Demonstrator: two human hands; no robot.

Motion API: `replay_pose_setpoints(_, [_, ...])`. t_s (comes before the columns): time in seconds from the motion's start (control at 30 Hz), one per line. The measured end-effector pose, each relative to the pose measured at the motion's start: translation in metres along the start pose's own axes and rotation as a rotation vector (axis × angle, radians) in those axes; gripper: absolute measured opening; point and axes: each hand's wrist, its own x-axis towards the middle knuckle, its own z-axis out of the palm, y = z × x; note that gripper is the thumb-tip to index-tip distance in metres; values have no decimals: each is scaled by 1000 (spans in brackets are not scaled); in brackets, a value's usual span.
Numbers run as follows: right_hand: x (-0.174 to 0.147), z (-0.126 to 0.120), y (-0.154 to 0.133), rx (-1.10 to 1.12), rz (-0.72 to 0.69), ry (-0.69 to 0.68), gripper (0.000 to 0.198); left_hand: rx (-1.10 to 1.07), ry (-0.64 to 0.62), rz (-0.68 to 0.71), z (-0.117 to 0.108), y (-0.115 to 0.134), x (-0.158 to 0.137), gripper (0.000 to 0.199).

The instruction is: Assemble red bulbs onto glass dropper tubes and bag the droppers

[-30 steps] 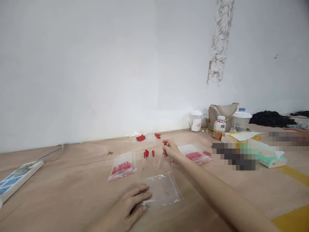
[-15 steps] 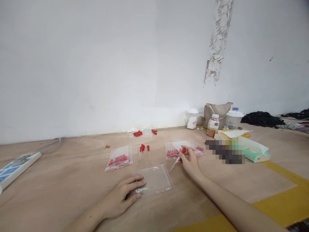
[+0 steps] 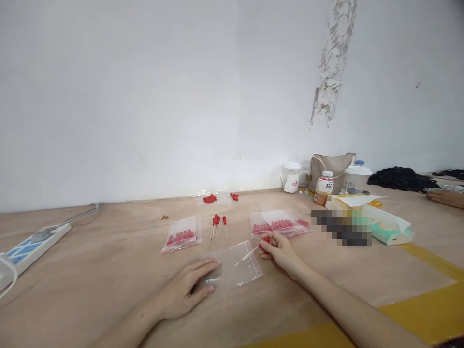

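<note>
My right hand (image 3: 281, 253) pinches a glass dropper (image 3: 248, 254) by its red rubber bulb. The dropper's clear tube slants left across the mouth of a clear zip bag (image 3: 237, 270); whether it is inside or on top I cannot tell. On the bag's left part lies my left hand (image 3: 190, 287), fingers stretched and thumb apart. Several loose droppers (image 3: 216, 224) with red bulbs lie beyond the bag. To their left is a filled bag of droppers (image 3: 183, 234); to the right, more filled bags (image 3: 281, 223) overlap.
Red bulbs in clear plastic (image 3: 209, 198) lie by the wall. A power strip (image 3: 39, 246) is at left. At right stand a lidded cup (image 3: 292, 178), a bottle (image 3: 324, 188), a cloth bag (image 3: 335, 166) and a tissue pack (image 3: 391, 232). Another person's hand (image 3: 445, 197) shows at the far right.
My right hand has moved left and down, bringing the dropper's tube from beside the bag to across its mouth. My left hand stays on the bag. Another person's hand has appeared at far right.
</note>
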Motion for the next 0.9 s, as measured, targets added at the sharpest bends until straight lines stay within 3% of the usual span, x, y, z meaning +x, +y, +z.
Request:
replay_pose_setpoints(0.1, [-4,-7,-5,-99,75,-201,34,8,-9,-15,-1,1,1,46])
replay_pose_setpoints(0.17, [-4,-13,-8,-187,40,-272,33,5,-11,-21,-1,1,1,46])
replay_pose_setpoints(0.37, [-2,-13,-6,-497,-209,-269,23,-8,-4,2,-2,4,1,44])
replay_pose_setpoints(0.77, [-3,9,0,-255,-134,-343,27,-5,-12,48,-2,6,5,43])
replay_pose_setpoints(0.9, [-2,14,4,-324,-187,-320,21,0,-12,24,-3,7,5,42])
